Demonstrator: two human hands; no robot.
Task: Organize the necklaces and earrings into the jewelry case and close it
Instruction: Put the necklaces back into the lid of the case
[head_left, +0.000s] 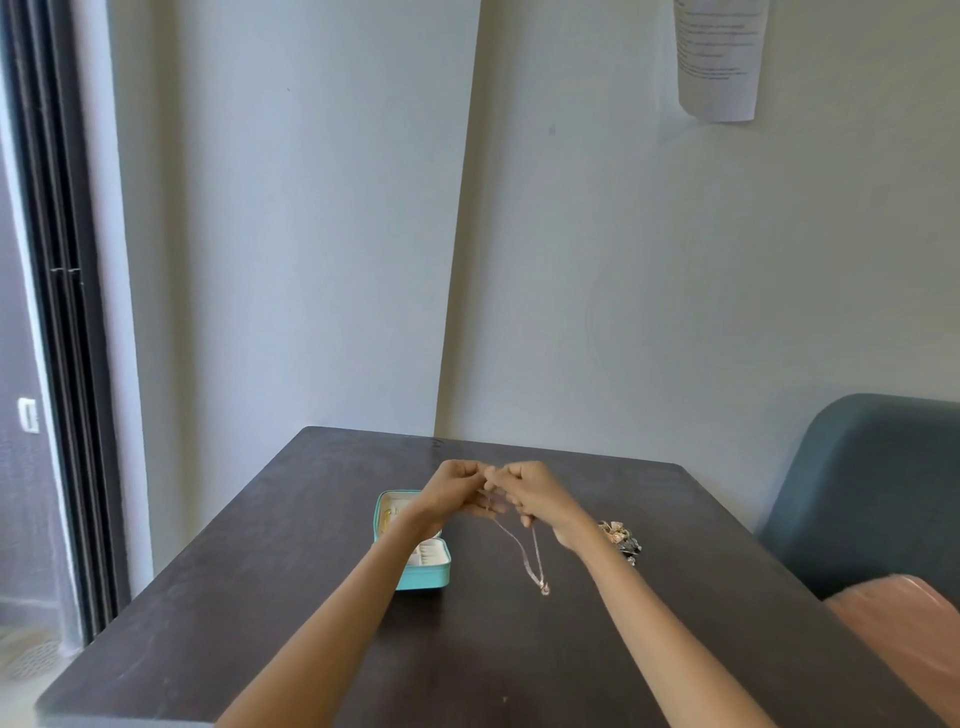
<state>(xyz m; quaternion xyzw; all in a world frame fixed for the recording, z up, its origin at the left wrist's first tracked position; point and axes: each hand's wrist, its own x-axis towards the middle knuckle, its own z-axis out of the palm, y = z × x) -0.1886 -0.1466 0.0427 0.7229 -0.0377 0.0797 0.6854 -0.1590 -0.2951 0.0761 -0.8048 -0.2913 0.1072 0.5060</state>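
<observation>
A thin pinkish necklace (525, 552) hangs from both hands over the dark table (519, 649), its small pendant low near the tabletop. My left hand (451, 492) and my right hand (525, 493) meet fingertip to fingertip and pinch the chain's top ends. The open teal jewelry case (422, 574) with a cream lining lies just left of the chain, partly hidden by my left forearm. A small heap of other jewelry (621, 538) sits behind my right wrist.
The table stands in a corner against pale walls. A dark blue-grey chair back (872, 488) and a pink cushion (904, 629) are at the right. A dark window frame (62, 312) runs down the left side.
</observation>
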